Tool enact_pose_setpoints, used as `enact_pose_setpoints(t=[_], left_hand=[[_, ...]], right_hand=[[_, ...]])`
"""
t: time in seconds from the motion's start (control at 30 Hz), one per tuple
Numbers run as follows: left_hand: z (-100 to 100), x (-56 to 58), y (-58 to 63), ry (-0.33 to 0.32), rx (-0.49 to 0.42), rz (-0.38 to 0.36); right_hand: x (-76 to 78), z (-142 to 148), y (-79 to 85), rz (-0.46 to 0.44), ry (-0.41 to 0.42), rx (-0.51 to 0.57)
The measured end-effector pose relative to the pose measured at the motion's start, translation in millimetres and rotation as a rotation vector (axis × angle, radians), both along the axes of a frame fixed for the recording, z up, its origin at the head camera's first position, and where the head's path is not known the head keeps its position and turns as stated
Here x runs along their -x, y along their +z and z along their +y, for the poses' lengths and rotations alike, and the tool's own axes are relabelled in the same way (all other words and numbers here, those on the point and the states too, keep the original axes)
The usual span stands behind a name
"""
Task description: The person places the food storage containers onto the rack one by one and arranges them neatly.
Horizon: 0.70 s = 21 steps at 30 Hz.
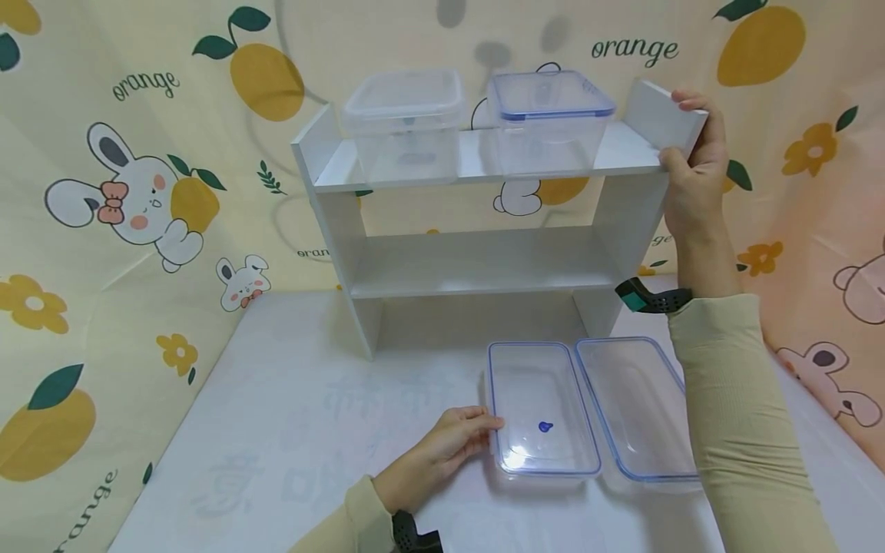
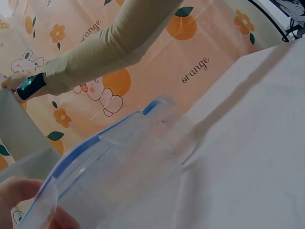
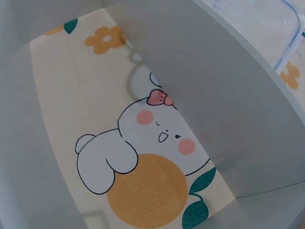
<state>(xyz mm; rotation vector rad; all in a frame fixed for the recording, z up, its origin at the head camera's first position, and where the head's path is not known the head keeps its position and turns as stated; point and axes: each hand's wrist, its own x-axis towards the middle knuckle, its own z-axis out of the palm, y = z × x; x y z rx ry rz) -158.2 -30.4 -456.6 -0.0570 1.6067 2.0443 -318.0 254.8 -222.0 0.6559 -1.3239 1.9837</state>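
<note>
My left hand (image 1: 449,449) pinches the left edge of a clear plastic food container (image 1: 553,384) with a blue rim and a small blue mark on top, on the white table. In the left wrist view, fingers (image 2: 19,191) of that hand hold the blue-edged container (image 2: 119,167) close up. Reaching up on the right, my right hand (image 1: 698,169) grips the top of the right side panel of a white shelf (image 1: 477,261). The right wrist view looks into the shelf's compartment past its grey-looking panel (image 3: 228,105); the hand itself is out of that view.
A second blue-rimmed container (image 1: 632,407) lies right beside the first, partly behind my right sleeve. On the top board stand a clear container with a whitish lid (image 1: 404,100) and a blue-edged one (image 1: 549,96). A printed cloth (image 1: 173,46) hangs behind the shelf.
</note>
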Motion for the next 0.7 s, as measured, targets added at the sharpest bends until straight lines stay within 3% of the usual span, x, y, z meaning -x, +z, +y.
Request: enact_pose_setpoints(t=[0.7], left_hand=[[-3.2,-2.3,16.0,0.011,0.024,-0.007]], right_hand=[[0.1,-0.7,0.3,-0.004,0.0,0.001]])
